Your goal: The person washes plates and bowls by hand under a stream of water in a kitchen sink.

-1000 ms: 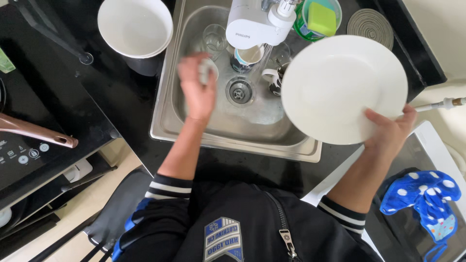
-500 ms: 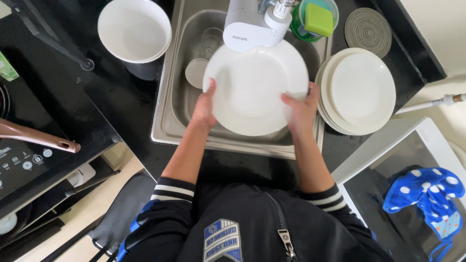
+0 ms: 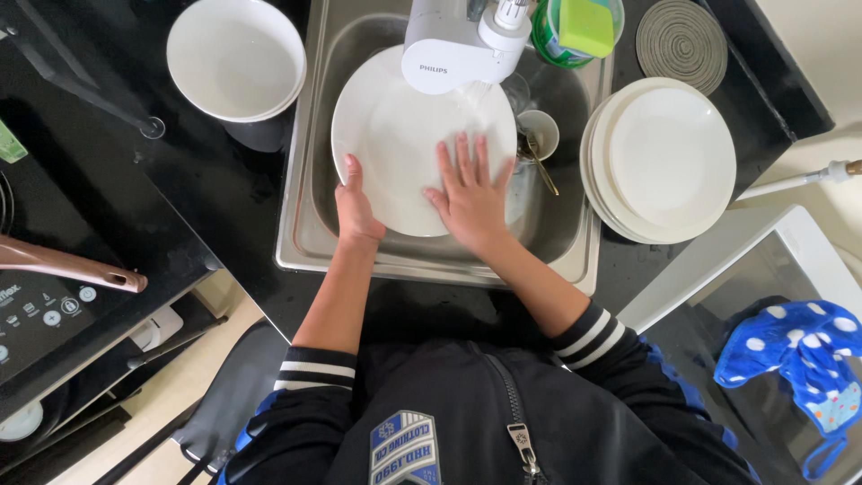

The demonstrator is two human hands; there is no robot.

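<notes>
**Operator:** Left hand [image 3: 355,208] grips the near-left rim of the white dinner plate [image 3: 404,144], thumb over the face, fingers out of sight beneath. My right hand [image 3: 469,193] lies flat on the plate's face, fingers spread and pressed against it.

**Observer:** Where does the plate sit?

**Operator:** Inside the steel sink [image 3: 301,216], tilted over the basin, with its far edge under the white tap filter [image 3: 458,49]. Water runs from the filter onto the plate beside my right fingers.

**Observer:** What has changed?

**Operator:** Half a second ago both hands held this plate by its two sides. Now the right one has let go of the rim and moved onto the face. A second ago a plate was out over the counter right of the sink; that one has joined the stack [image 3: 663,160]. I judge this as rubbing the plate under running water.

**Observer:** Counts?

**Operator:** One plate in hand. The stack right of the sink shows several rims, though I cannot tell the exact number. One white bowl [image 3: 235,58] left of the sink. One small cup [image 3: 541,130] and one piece of cutlery [image 3: 540,164] in the sink at the plate's right. One green sponge [image 3: 586,25] in a green tub behind the sink, and one round woven trivet [image 3: 681,40] right of that.
</notes>
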